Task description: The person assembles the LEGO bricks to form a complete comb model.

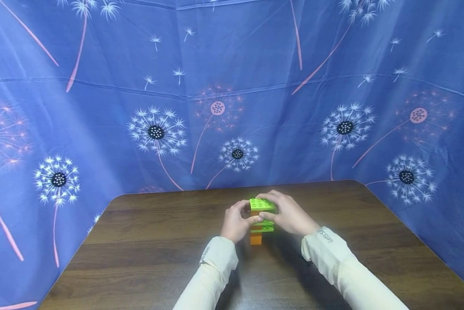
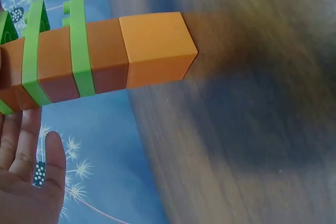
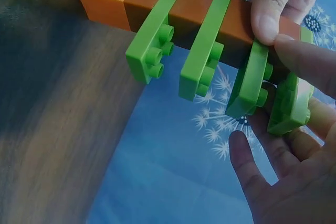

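Note:
A tower of toy building bricks stands upright on the table between both hands. An orange brick forms its base. Above that, brown-orange bricks alternate with several thin green studded plates, which stick out to one side. My left hand grips the upper part from the left, its thumb across the front. From the other side my right hand holds the top end, thumb on the near face and fingers around the back. In the right wrist view the two thumb tips meet near the upper plates.
The brown wooden table extends around the tower, its far edge close to a blue curtain with a dandelion print. Both forearms in pale sleeves reach in from the near side.

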Demonstrator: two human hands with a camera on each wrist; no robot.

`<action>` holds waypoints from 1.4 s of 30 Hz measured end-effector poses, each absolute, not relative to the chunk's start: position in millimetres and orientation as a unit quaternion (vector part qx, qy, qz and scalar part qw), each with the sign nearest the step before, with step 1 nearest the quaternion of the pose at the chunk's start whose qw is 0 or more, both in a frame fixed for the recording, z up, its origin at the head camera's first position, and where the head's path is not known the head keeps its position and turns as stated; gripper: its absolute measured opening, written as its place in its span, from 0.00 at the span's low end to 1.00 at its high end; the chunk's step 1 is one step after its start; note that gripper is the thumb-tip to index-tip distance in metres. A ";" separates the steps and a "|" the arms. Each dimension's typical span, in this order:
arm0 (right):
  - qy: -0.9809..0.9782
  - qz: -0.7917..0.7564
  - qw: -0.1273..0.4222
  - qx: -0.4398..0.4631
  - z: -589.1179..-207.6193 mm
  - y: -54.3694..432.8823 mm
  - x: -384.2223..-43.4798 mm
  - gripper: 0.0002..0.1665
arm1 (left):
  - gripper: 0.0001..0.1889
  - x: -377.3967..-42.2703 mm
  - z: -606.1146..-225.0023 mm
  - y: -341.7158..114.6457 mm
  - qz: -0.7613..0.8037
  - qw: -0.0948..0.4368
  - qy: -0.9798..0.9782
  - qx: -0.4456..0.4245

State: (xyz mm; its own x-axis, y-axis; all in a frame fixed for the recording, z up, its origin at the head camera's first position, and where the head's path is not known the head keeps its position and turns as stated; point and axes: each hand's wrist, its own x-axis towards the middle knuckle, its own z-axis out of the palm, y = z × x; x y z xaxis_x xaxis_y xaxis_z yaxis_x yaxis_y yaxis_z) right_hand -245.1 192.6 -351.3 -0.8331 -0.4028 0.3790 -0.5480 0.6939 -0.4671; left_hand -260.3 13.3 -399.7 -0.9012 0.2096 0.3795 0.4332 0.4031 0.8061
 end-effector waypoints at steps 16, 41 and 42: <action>-0.937 0.246 0.113 0.220 -344.9 181.1 -261.9 0.32 | 0.22 -275.9 -393.6 14.1 -0.508 0.101 -0.839 -0.165; -0.923 0.270 0.195 0.193 -362.8 193.3 -236.7 0.41 | 0.33 -252.0 -395.5 -1.7 -0.386 0.146 -0.906 -0.097; -0.924 0.267 0.203 0.182 -365.0 195.0 -234.1 0.40 | 0.32 -249.8 -396.4 -3.1 -0.373 0.158 -0.910 -0.092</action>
State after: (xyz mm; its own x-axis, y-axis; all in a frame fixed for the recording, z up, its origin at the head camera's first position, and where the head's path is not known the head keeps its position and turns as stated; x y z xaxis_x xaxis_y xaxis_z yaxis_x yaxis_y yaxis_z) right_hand -234.1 195.0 -365.0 -0.8507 -0.2288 0.4733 -0.4457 0.7912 -0.4186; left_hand -249.8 -3.1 -396.4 -0.9332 0.0501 0.3559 0.2855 0.7049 0.6493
